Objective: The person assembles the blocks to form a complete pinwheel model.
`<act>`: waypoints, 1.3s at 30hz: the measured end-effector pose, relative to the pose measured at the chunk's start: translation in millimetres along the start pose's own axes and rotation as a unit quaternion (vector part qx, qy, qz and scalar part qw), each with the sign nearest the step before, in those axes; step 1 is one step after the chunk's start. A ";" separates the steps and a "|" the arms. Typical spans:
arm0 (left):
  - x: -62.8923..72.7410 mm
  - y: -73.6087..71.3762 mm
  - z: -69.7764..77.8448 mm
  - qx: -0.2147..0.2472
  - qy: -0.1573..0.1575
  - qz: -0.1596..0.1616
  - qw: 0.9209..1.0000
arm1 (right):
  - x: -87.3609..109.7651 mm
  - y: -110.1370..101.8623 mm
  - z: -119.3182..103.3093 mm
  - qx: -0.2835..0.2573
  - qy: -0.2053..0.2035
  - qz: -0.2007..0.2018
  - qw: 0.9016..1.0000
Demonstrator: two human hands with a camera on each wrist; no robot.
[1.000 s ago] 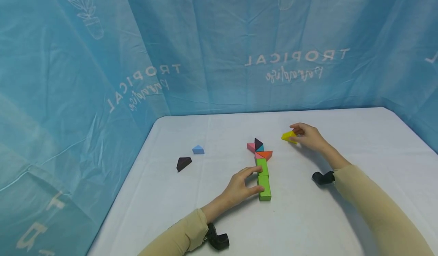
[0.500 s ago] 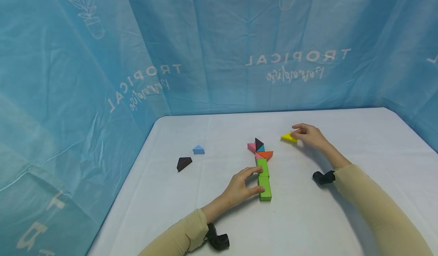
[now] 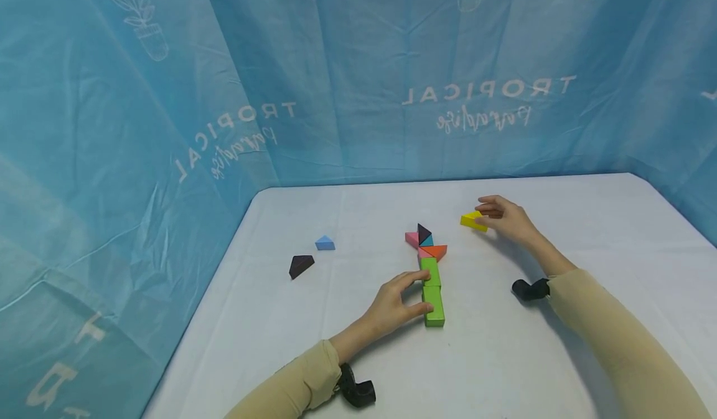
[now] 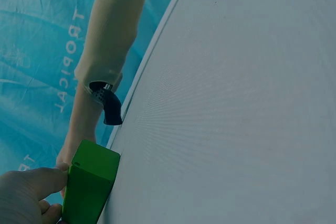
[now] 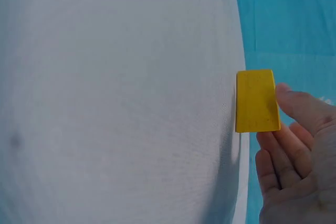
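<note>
My left hand rests on a row of two green blocks, its thumb on the near block and its index finger on the far one. In the left wrist view the thumb touches the side of a green block. My right hand pinches a yellow triangular block near the back of the table. Its rectangular face shows in the right wrist view, the thumb at its edge. Beyond the green row lie an orange triangular block, a black one, a teal one and pink ones.
On the left of the white table lie a light blue triangular block and a dark brown angular block. Blue printed curtains hang behind and beside the table. Each wrist wears a black device.
The yellow block has turned slightly in my right hand, and the right fingers have shifted a little on it. My left hand and the other blocks stay in place.
</note>
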State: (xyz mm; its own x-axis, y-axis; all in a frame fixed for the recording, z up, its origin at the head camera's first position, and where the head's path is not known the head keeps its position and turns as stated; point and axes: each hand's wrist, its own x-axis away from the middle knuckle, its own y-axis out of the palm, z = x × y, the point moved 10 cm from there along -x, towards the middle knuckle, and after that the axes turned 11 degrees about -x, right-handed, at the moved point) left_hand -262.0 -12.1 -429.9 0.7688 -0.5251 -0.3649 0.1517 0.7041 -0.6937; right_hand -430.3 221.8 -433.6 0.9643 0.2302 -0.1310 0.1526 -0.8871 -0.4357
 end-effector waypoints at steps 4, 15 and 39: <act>0.9 0.5 -0.8 0.008 -0.010 -0.005 1.000 | 1.4 1.0 -2.5 0.021 -0.017 0.002 1.000; 1.9 -1.7 2.8 -0.002 0.001 0.005 1.000 | 0.6 1.6 -3.4 0.043 -0.034 0.020 0.998; 7.6 -0.1 6.9 0.007 0.003 0.012 1.000 | -5.6 38.4 -70.2 -0.019 -0.069 0.011 0.997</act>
State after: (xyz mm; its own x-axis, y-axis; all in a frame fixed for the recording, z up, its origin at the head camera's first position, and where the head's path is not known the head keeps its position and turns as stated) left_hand -251.9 -12.9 -428.3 0.7686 -0.5104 -0.3856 0.1418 0.7237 -0.6754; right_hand -414.6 158.3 -387.1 0.9289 0.2608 -0.2630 0.1419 -0.9065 -0.3977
